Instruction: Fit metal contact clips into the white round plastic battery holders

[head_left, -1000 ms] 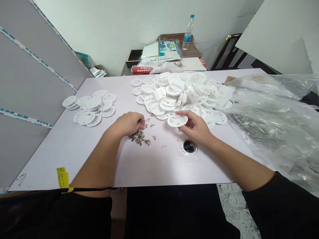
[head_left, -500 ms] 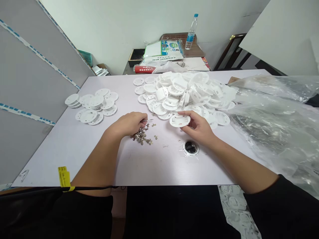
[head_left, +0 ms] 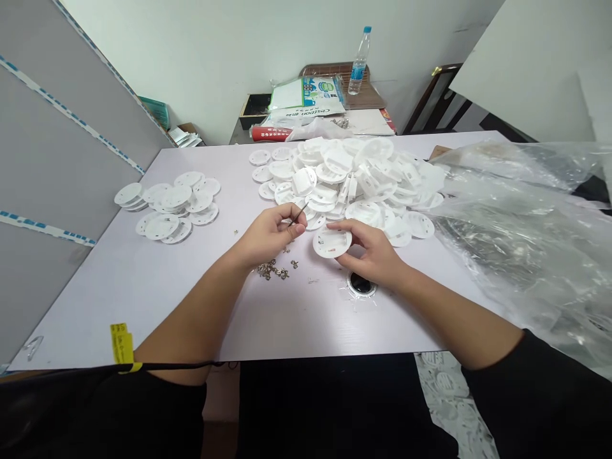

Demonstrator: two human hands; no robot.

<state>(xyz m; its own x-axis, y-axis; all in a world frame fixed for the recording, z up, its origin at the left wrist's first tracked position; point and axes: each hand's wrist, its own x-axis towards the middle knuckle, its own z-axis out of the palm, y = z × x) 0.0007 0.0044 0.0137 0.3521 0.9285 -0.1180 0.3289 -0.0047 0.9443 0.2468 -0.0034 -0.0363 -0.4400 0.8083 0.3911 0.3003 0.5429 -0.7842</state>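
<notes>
My left hand (head_left: pixel 276 234) pinches a thin dark tool (head_left: pixel 299 213), its tip pointing up and to the right. Between the fingers and thumb of my right hand (head_left: pixel 373 250) is a round white plastic piece (head_left: pixel 331 243), tilted with its recessed side up. A small pile of metal parts (head_left: pixel 271 270) lies below my left hand, partly hidden by it. Behind both hands a large heap of similar white discs (head_left: pixel 335 167) spreads over the table. More white discs (head_left: pixel 176 199) are stacked loosely at the left.
A black round insert (head_left: pixel 361 283) is set in the table (head_left: pixel 306 325) beside my right wrist. Clear plastic bags (head_left: pixel 516 236) cover the right side. At the back stand a water bottle (head_left: pixel 359 62) and printed packages (head_left: pixel 310 95).
My left hand has risen off the metal parts and moved right, towards the white piece, with the tool turned upward. My right hand has tilted the piece and shifted slightly left.
</notes>
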